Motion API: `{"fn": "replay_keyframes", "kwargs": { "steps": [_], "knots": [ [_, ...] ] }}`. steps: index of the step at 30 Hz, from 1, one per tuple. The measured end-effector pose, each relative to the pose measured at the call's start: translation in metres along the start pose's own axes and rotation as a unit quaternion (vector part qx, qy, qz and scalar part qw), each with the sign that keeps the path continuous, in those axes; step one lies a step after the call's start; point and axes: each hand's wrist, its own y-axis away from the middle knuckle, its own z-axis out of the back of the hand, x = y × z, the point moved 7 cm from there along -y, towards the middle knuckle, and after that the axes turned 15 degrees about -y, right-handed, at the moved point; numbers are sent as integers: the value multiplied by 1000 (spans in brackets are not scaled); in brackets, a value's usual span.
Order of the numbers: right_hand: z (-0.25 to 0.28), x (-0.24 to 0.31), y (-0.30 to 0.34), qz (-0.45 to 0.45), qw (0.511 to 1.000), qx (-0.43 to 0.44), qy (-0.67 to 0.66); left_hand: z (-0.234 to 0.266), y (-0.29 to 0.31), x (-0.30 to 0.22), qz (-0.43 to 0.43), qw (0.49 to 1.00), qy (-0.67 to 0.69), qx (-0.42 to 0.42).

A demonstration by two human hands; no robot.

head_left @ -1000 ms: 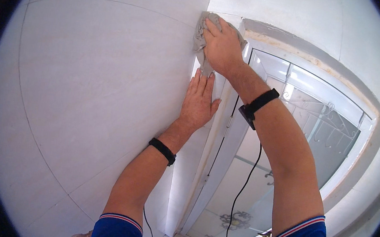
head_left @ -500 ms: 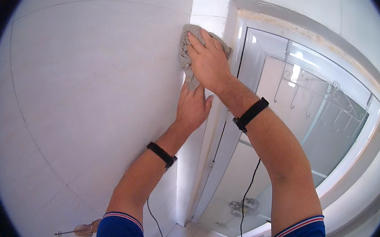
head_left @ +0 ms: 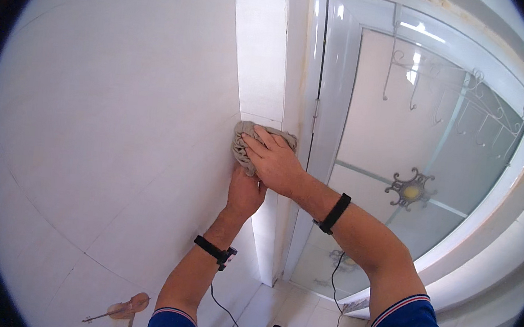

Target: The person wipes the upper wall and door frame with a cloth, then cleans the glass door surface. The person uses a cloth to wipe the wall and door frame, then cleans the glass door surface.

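Observation:
A crumpled grey-brown cloth point(head_left: 242, 151) lies against the narrow white tiled strip in the wall corner, left of the door frame. My right hand point(head_left: 279, 167) presses it flat to the surface, fingers bent over the fabric. Just below, my left hand point(head_left: 245, 193) touches the cloth's lower edge. The cloth and my right hand hide most of its fingers, so its grip cannot be made out. Black straps circle both wrists.
To the right stands a white-framed glass door point(head_left: 335, 107) with metal scroll ornaments and a rack of hooks point(head_left: 455, 87). A broad white wall point(head_left: 116, 119) fills the left, bearing a violin picture point(head_left: 128, 307). Thin black cables point(head_left: 224, 311) hang near my arms. Pale floor tiles point(head_left: 299, 307) lie below.
Both hands and the cloth have moved down along the corner strip. The view has tilted lower, showing more of the door and floor. My left hand has tucked closer beneath the right.

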Motion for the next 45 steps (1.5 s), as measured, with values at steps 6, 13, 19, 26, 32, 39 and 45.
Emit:
{"fn": "replay_keyframes", "kwargs": {
  "steps": [6,13,19,26,32,39,45],
  "knots": [
    [1,11,32,-70,983,-63,-160,-3,-1,9,-26,985,170,-19],
    [128,-36,25,-30,985,-159,-62,4,3,-2,-36,999,10,-1],
    [261,-95,-60,48,935,-259,238,8,3,-4,-32,999,-10,35],
    [234,-153,-94,-64,929,-102,350,6,5,-3,-52,998,-30,10],
    [155,-149,-23,-42,938,-94,332,5,5,-4,-43,999,-21,20],
    [137,-125,3,-39,959,-45,276,5,5,-6,-42,998,-43,37],
    [193,-124,-43,-10,947,-92,308,-1,6,-5,-40,997,-53,36]
  ]
}}
